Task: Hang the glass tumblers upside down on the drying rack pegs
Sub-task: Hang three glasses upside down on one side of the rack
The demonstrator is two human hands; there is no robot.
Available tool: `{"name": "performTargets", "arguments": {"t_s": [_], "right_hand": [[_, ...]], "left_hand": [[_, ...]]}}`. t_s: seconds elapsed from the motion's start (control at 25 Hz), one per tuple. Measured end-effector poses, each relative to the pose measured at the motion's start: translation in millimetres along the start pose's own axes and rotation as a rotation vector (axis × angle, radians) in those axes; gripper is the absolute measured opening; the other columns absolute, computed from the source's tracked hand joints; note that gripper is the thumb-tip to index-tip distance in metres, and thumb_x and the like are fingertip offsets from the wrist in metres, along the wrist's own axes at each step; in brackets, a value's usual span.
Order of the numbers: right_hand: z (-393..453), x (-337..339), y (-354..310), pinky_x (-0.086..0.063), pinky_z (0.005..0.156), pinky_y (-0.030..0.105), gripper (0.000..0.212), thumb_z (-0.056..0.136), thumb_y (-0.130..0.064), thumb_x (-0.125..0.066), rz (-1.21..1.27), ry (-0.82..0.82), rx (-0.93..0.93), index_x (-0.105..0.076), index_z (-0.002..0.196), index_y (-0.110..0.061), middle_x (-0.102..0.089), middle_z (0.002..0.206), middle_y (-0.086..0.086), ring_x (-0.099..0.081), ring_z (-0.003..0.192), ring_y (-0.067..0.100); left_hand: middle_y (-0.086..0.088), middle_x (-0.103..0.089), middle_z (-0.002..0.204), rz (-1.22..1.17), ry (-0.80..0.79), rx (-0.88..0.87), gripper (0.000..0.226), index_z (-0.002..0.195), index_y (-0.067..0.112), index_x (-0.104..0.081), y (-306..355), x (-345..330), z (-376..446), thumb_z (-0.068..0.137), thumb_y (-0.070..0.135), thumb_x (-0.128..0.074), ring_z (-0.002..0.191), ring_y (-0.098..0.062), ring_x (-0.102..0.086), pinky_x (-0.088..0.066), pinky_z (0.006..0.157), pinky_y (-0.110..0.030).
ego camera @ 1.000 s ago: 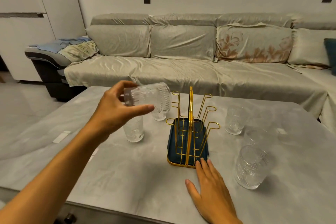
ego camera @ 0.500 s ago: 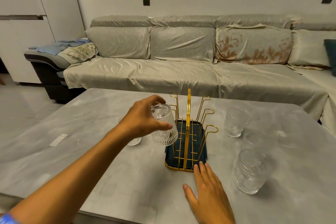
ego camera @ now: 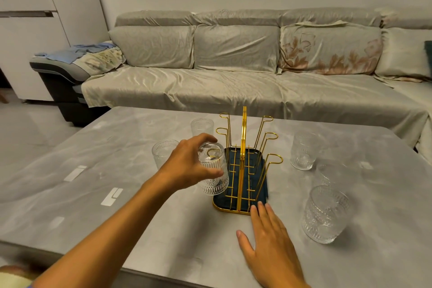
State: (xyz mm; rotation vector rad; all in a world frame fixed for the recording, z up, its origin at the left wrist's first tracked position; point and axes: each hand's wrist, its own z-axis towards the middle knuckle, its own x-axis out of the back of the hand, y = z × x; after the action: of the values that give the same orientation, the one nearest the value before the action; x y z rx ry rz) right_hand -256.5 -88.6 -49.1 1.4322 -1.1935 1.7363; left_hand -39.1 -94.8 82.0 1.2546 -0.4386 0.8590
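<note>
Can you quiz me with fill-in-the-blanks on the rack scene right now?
1. The left hand holds a tumbler turned ____ over a peg.
2. The right hand lies flat on the ____, fingertips at the drying rack.
3. The rack's wire pegs are ____ in colour.
4. Behind the table stands a ____.

Missing: upside down; table; gold; sofa

On the rack [ego camera: 242, 170], the two rear left pegs [ego camera: 222, 124] and three right pegs [ego camera: 272, 142] stand bare. Two tumblers [ego camera: 163, 152] crowd the left approach behind the left hand [ego camera: 189, 166]; three tumblers [ego camera: 325, 213] line the right. The right hand [ego camera: 268, 241] blocks the near edge. The near-left surface [ego camera: 93, 206] lies open.
</note>
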Motion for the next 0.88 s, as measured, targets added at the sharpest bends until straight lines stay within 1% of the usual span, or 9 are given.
{"name": "performTargets", "arguments": {"t_s": [0.12, 0.2, 0.28, 0.36, 0.44, 0.56, 0.68, 0.76, 0.88], "right_hand": [[0, 0, -1, 0.006, 0.110, 0.030, 0.075, 0.090, -0.064, -0.016, 0.000, -0.004, 0.005, 0.008, 0.147, -0.021, 0.013, 0.156, -0.002, 0.017, 0.139, 0.014], [1, -1, 0, 0.006, 0.110, 0.030, 0.075, 0.090, -0.064, -0.016, -0.007, -0.005, -0.001, 0.008, 0.147, -0.021, 0.013, 0.156, -0.002, 0.017, 0.140, 0.014], [2, -2, 0, 0.006, 0.110, 0.031, 0.075, 0.090, -0.064, -0.015, -0.022, -0.014, -0.011, 0.009, 0.147, -0.021, 0.014, 0.156, -0.001, 0.017, 0.140, 0.014], [4, -3, -2, 0.005, 0.111, 0.032, 0.075, 0.090, -0.064, -0.015, -0.041, -0.032, -0.016, 0.009, 0.147, -0.021, 0.015, 0.156, -0.001, 0.017, 0.140, 0.015], [5, -4, -3, 0.005, 0.112, 0.033, 0.076, 0.090, -0.065, -0.015, -0.053, -0.054, -0.025, 0.011, 0.147, -0.021, 0.016, 0.156, -0.001, 0.018, 0.139, 0.016], [11, -1, -2, 0.005, 0.112, 0.033, 0.077, 0.089, -0.065, -0.015, -0.072, -0.098, -0.034, 0.012, 0.146, -0.021, 0.017, 0.155, -0.001, 0.019, 0.139, 0.017], [14, 0, -2, 0.006, 0.112, 0.034, 0.077, 0.090, -0.066, -0.017, -0.076, -0.132, -0.021, 0.011, 0.147, -0.021, 0.019, 0.155, 0.000, 0.019, 0.139, 0.018], [14, 2, 0, 0.006, 0.112, 0.034, 0.077, 0.090, -0.065, -0.018, -0.078, -0.141, -0.018, 0.010, 0.147, -0.021, 0.019, 0.155, 0.001, 0.019, 0.139, 0.019], [14, 5, -1, 0.005, 0.112, 0.033, 0.078, 0.090, -0.064, -0.020, -0.078, -0.137, -0.005, 0.008, 0.148, -0.020, 0.018, 0.155, 0.004, 0.018, 0.140, 0.020]], "left_hand": [[0.005, -0.053, 0.133, -0.041, -0.056, 0.018, 0.083, 0.132, 0.035, -0.045, -3, 5, -6, 0.060, 0.047, -0.085, 0.117, -0.015, -0.050, -0.049, 0.092, -0.037], [0.011, -0.054, 0.133, -0.317, -0.024, 0.032, 0.079, 0.132, 0.042, -0.045, -16, 19, -9, 0.062, 0.048, -0.083, 0.117, -0.007, -0.051, -0.046, 0.091, -0.029], [0.005, -0.061, 0.125, -0.593, 0.320, 0.138, 0.060, 0.126, 0.037, -0.052, -42, 30, -9, 0.071, 0.032, -0.076, 0.113, -0.012, -0.057, -0.050, 0.085, -0.028], [-0.006, -0.058, 0.126, -0.606, 0.643, 0.400, 0.060, 0.128, 0.028, -0.049, -76, 30, -9, 0.074, 0.015, -0.073, 0.112, -0.023, -0.056, -0.049, 0.082, -0.031], [-0.013, -0.046, 0.139, -0.493, 0.570, 0.603, 0.089, 0.141, 0.026, -0.030, -108, 15, -11, 0.069, 0.006, -0.079, 0.119, -0.030, -0.048, -0.046, 0.092, -0.040], [-0.007, -0.044, 0.144, -0.369, 0.321, 0.626, 0.117, 0.145, 0.031, -0.016, -138, -17, -12, 0.054, 0.020, -0.089, 0.128, -0.031, -0.044, -0.032, 0.107, -0.051], [0.000, -0.062, 0.119, -0.197, 0.341, 0.675, 0.086, 0.119, 0.034, -0.038, -144, -29, 0, 0.048, 0.046, -0.087, 0.109, -0.028, -0.056, -0.026, 0.092, -0.040], [0.000, -0.060, 0.110, -0.139, 0.350, 0.678, 0.076, 0.109, 0.033, -0.040, -147, -31, 6, 0.052, 0.046, -0.088, 0.104, -0.029, -0.056, -0.025, 0.088, -0.040], [-0.006, -0.059, 0.115, -0.199, 0.352, 0.598, 0.080, 0.113, 0.024, -0.043, -148, -21, 8, 0.051, 0.035, -0.092, 0.101, -0.031, -0.056, -0.042, 0.092, -0.044]]}}
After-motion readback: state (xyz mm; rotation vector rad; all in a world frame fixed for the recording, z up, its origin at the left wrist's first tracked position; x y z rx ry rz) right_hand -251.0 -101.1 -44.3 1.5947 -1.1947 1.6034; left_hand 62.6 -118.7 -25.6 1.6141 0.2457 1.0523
